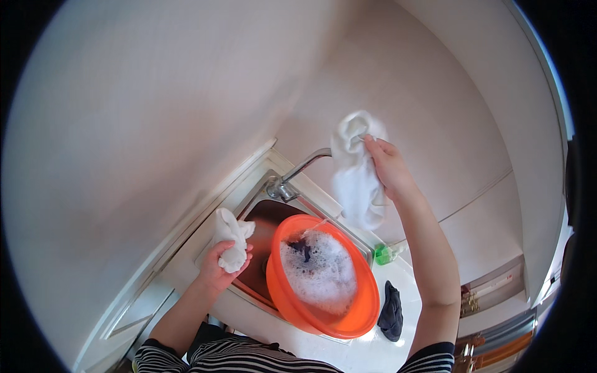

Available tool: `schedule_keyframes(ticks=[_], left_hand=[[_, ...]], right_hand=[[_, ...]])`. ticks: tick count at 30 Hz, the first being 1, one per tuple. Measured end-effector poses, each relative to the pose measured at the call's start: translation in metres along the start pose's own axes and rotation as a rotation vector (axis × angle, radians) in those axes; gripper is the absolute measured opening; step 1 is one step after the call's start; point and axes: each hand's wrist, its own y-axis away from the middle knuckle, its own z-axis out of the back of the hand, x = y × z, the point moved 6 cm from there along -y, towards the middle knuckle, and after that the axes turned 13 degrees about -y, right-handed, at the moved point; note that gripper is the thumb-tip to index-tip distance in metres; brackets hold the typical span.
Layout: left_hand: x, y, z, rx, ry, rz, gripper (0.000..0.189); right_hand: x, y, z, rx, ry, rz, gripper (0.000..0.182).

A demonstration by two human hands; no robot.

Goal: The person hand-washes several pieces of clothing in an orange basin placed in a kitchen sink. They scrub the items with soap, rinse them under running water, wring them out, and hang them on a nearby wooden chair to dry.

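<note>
My left hand (223,265) grips a bunched white cloth (230,238) at the left side of the sink. Raised in front of the faucet spout, my right hand (386,163) pinches a second white cloth, possibly a sock (357,182), by its upper end; it hangs down, slightly blurred. Between and below my hands an orange plastic basin (366,321) rests tilted over the sink. White suds (322,275) fill much of it, and a dark cloth (303,248) shows through the foam. Water appears to run into the basin's far side.
A chrome faucet (305,165) rises at the back of the stainless steel sink (261,219). A dark bundled cloth (391,312) lies on the white counter (359,356) right of the basin. Behind it stands a green bottle (383,254). Walls border the sink at the left and back.
</note>
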Motion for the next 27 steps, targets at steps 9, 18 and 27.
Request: schedule_keyframes(ticks=[9,18,27], left_hand=[[-0.021,0.113,-0.04,0.266,-0.08,-0.442,0.059],[0.068,0.235,-0.023,-0.036,-0.058,-0.789,0.044],[0.101,0.312,-0.057,-0.344,0.075,-1.098,0.042]], right_hand=[[-0.022,0.116,-0.097,0.519,-0.165,-0.2,0.034],[-0.071,0.246,-0.151,1.116,-0.077,-0.007,0.032],[-0.147,0.215,-0.19,1.253,0.445,0.365,0.018]])
